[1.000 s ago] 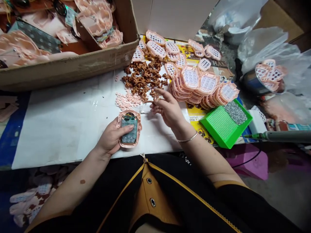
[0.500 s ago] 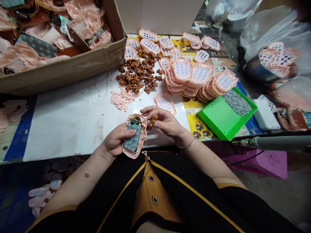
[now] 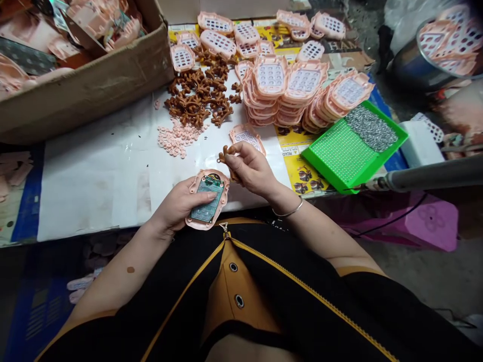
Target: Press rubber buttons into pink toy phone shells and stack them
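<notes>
My left hand is closed round a pink plastic shell, its thumb lying on the green circuit board inside. Just up and to the right, my right hand pinches a brown plastic piece between thumb and fingers, apart from the shell. Behind my right hand lies a single pink shell with a keypad grid. A heap of brown pieces and a pile of small pink rings are spread on the white table surface.
Stacked pink shells stand at the back, beside a green tray holding small metal parts. A cardboard box of pink parts fills the upper left. A metal bowl of shells is far right, above a grey bar.
My right hand has lifted away from the shell's edge, and the brown piece now points up and left. The view has shifted, so the table items appear higher.
</notes>
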The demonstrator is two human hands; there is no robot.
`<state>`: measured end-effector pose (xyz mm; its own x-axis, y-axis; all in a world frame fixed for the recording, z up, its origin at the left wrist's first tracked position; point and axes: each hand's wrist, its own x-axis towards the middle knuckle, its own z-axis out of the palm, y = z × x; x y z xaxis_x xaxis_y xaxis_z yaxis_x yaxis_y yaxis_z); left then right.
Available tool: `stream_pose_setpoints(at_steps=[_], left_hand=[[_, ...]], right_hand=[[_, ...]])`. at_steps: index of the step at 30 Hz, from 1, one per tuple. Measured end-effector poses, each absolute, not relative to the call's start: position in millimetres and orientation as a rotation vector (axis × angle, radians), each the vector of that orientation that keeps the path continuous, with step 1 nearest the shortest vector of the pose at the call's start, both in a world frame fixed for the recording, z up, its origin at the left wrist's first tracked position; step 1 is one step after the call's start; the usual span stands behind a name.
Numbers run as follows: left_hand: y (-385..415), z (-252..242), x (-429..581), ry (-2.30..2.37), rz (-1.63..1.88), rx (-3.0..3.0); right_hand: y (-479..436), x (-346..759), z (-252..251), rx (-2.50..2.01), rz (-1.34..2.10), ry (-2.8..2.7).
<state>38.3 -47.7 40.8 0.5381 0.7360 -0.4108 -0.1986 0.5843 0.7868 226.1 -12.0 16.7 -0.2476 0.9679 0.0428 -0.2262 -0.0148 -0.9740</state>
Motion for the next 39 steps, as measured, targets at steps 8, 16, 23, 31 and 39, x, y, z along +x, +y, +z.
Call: stream_pose_setpoints(at_steps=[8,16,23,31,39], left_hand=[[-48,40,40,0.867,0.554,0.768],[-47,36,37,0.834,0.57,0.747],[-47,32,36,0.839,0.56,0.717],[-47,35,37,0.793,0.546,0.724],[-50,36,37,0.846,0.508,0.784]], right_hand=[[-8,227,13,-0.908,1.46,-1.424],[-6,230,10,-0.881,1.396,-1.525],[-9,236,3,-0.924,1.021,-1.883],[-5,240,2,-0.904,1.187,-1.812],[-10,235,12,-0.734,1.764,-1.23]])
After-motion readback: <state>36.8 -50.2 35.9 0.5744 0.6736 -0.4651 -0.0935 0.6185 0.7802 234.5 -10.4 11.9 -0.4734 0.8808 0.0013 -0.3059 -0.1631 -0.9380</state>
